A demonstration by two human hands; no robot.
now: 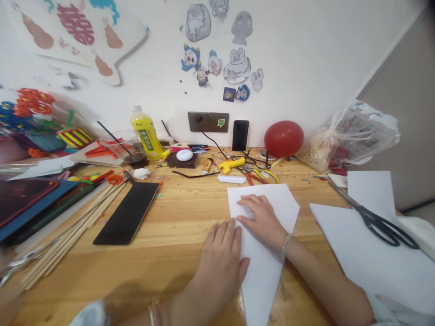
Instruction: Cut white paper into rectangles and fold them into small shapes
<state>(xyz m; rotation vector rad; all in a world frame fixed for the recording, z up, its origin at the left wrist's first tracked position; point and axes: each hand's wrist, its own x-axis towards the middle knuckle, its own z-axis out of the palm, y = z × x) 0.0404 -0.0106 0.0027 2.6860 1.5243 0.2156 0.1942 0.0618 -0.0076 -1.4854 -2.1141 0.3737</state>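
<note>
A folded sheet of white paper lies on the wooden table in front of me, tapering toward my body with a pointed corner on its right side. My left hand rests along the paper's left edge, its fingers stretched out side by side and the thumb on the sheet. Across the upper part of the paper lies my right hand, palm down with the fingers apart. Neither hand grips anything; both press on the sheet. The paper under my palms is hidden.
Black scissors lie on a stack of white paper at right. A dark tablet and wooden sticks are at left. Behind are a yellow glue gun, pliers, a red balloon, a phone and a drink bottle.
</note>
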